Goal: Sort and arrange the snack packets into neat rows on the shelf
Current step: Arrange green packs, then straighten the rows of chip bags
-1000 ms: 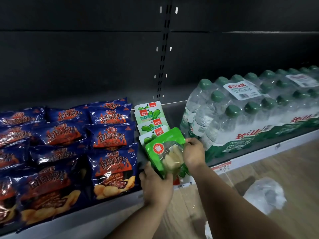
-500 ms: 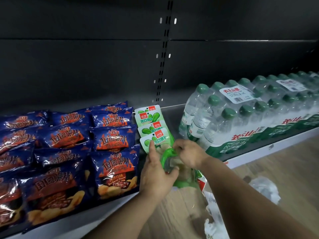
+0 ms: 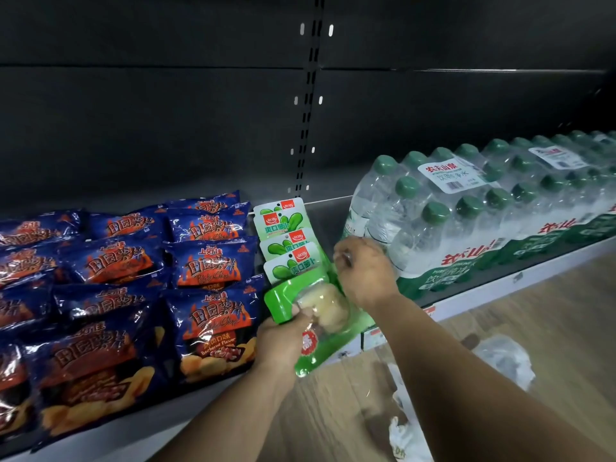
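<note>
Dark shelf (image 3: 466, 305): left hand (image 3: 283, 338) grips green packet (image 3: 311, 315), right hand (image 3: 365, 275) curled, contents unclear; packet should next seat squarely ahead of green row (image 3: 288, 243).

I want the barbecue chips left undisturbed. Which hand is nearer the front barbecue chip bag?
Left. The left hand sits just right of the front barbecue chip bag; the right hand is farther right, by the water bottles.

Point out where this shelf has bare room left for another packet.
A bare dark strip of shelf runs between the column of white-and-green snack packets and the shrink-wrapped pack of green-capped water bottles. Its front end is taken by both hands and the green packet they hold. The blue crisp bags cover the whole left side edge to edge.
</note>
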`<control>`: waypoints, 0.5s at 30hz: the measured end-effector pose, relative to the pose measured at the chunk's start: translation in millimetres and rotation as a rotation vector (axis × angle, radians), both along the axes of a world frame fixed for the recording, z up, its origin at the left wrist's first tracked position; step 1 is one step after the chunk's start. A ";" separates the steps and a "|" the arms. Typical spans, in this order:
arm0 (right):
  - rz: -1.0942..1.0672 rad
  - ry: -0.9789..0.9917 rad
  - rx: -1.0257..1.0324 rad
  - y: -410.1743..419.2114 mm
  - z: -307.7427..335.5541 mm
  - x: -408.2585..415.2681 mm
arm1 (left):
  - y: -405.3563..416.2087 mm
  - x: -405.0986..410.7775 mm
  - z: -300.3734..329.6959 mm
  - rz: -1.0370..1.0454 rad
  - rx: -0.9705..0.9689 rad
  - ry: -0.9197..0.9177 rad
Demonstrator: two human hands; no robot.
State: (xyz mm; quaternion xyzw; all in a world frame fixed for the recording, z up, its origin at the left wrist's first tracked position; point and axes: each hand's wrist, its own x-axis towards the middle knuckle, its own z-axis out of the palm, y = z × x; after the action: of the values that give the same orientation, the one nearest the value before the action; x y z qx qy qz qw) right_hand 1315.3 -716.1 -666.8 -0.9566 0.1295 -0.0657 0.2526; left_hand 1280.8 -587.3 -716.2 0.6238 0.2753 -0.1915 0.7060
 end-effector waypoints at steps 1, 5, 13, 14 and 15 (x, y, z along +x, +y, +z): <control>-0.055 -0.057 0.026 -1.9 0.1 0.0 | -1.0 3.7 0.1 0.061 -0.028 0.007; -0.246 -0.124 0.270 -3.5 -5.4 1.3 | -1.3 18.5 2.7 0.229 -0.140 0.030; -0.210 0.177 1.202 -2.4 -20.7 -4.2 | -1.0 26.5 9.9 0.322 -0.390 0.040; -0.193 0.181 1.231 -2.2 -21.7 -5.7 | -1.3 24.8 9.6 0.312 -0.419 0.035; -0.187 0.165 1.268 -1.5 -22.8 -5.9 | -2.3 22.9 8.9 0.299 -0.434 0.031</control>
State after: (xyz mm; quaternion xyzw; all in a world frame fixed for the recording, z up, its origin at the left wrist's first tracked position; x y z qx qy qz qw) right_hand 1309.3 -717.6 -689.7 -0.6081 0.2451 0.0758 0.7513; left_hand 1303.7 -589.6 -707.3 0.4072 0.3275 -0.1493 0.8394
